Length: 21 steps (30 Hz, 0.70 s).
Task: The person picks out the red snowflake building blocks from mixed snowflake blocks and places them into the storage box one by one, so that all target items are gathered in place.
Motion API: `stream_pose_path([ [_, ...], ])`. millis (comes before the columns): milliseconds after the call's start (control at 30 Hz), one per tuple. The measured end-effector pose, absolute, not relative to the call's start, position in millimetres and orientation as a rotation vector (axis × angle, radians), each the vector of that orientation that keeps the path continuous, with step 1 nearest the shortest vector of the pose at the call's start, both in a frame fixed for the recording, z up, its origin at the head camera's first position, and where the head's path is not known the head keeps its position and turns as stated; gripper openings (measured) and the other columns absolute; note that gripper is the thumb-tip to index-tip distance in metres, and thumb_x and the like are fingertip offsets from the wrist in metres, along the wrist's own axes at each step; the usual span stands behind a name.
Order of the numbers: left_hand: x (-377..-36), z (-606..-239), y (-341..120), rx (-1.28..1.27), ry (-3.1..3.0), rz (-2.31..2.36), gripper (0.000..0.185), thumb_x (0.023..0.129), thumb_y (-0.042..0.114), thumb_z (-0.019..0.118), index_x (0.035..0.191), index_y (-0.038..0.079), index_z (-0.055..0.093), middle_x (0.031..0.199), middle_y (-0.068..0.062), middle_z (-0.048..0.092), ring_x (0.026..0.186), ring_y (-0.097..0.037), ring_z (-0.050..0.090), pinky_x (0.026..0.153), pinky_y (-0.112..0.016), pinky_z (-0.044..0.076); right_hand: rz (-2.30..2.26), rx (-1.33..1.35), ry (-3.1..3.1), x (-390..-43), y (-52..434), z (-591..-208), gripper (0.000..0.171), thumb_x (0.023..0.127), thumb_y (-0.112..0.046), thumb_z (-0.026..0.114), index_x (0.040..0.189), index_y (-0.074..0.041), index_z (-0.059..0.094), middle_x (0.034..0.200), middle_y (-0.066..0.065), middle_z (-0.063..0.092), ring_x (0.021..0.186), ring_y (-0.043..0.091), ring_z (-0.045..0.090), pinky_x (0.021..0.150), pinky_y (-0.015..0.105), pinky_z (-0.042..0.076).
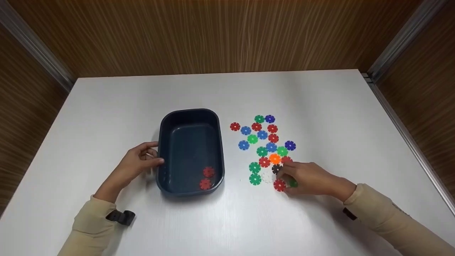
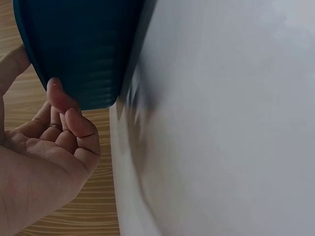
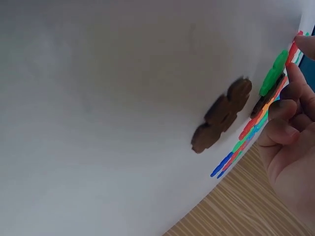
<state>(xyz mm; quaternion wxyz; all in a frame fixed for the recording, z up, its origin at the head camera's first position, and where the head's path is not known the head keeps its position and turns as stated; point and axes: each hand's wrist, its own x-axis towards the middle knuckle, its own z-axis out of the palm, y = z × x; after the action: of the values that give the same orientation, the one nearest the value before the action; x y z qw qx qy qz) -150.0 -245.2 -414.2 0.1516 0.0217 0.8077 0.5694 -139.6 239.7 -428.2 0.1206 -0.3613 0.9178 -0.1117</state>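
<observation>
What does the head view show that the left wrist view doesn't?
Only the head view shows the two red discs lying inside the bin, the scattered coloured discs to its right, and the right hand reaching into them, fingertips at a red disc.

Only the left wrist view shows, close up, a fingertip pressed against the bin's outer wall, with the other fingers curled towards the palm.

Both show the left hand at the bin's side, the bin itself and the white table.
</observation>
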Motion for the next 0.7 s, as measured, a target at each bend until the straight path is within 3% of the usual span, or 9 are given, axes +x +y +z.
stream_pose_path([
  [300, -149.5, -414.8, -245.1, 0.073, 2.32, 1.647, 0.064, 0.086, 0.014, 0.072, 0.14, -0.001, 0.042, 0.096, 0.003, 0.056, 0.077, -0.005, 0.056, 0.068, -0.022, 0.047, -0.317, -1.166, 2.657, -139.9, 242.0, -426.0, 0.035, 0.078, -0.026, 0.079, 0.112, -0.018, 0.07, 0.111, 0.001, 0.065, 0.099, 0.019, 0.065, 0.08, 0.036, 0.058],
  [700, -149.4, -415.2, -245.2, 0.072, 2.332, 1.63, 0.065, 0.087, 0.016, 0.072, 0.142, -0.001, 0.041, 0.095, 0.004, 0.057, 0.076, -0.005, 0.056, 0.068, -0.023, 0.047, -0.187, -1.218, 2.711, -135.5, 234.1, -427.1, 0.035, 0.076, -0.024, 0.079, 0.107, -0.015, 0.068, 0.099, -0.001, 0.067, 0.078, 0.011, 0.06, 0.065, 0.024, 0.054],
])
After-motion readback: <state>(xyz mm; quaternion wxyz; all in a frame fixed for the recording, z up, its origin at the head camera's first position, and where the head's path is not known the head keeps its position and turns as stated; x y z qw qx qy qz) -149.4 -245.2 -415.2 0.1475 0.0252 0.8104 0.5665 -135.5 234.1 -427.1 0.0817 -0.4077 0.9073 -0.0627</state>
